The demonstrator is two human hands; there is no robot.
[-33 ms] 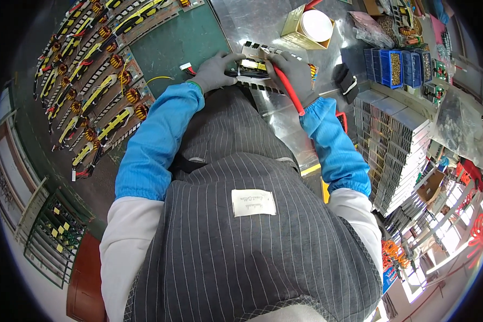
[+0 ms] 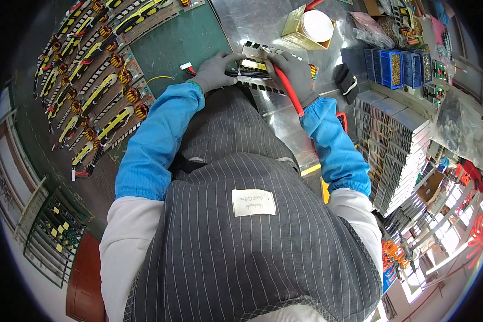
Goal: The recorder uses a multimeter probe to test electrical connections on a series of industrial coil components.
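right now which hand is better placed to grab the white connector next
Probably the left hand: it is nearer the white connector, while the right hand is farther off, with a red rod lying across it.

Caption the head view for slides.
Grey-gloved left hand on slotted silvery assembly, grey-gloved right hand holding red rod.
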